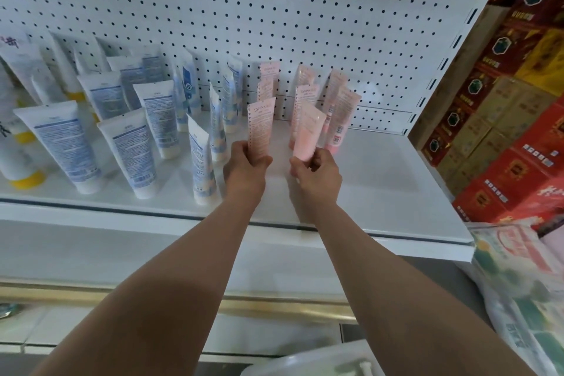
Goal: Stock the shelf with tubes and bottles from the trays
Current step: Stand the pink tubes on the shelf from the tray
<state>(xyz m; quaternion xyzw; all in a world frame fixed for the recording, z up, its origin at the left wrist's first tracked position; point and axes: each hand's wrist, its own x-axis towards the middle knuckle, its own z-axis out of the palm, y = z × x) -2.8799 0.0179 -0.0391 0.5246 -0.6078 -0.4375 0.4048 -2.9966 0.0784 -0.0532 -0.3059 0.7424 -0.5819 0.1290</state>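
Observation:
My left hand (pixel 245 166) grips the lower end of a pink tube (pixel 262 125) held upright over the white shelf (pixel 381 174). Beside it, my right hand (pixel 317 172) grips a second pink tube (pixel 309 131), tilted slightly left. Just behind both hands, several more pink tubes (pixel 338 107) stand cap-down in rows toward the pegboard back. Left of them stand several white-and-blue tubes (pixel 134 149) in rows. The caps of both held tubes are hidden by my fingers.
White bottles with yellow caps (pixel 21 168) stand at the far left. Red and brown cartons (pixel 500 119) are stacked right of the shelf's side panel. A plastic bag of goods (pixel 518 278) sits lower right. A translucent tray's rim (pixel 320 360) shows at the bottom.

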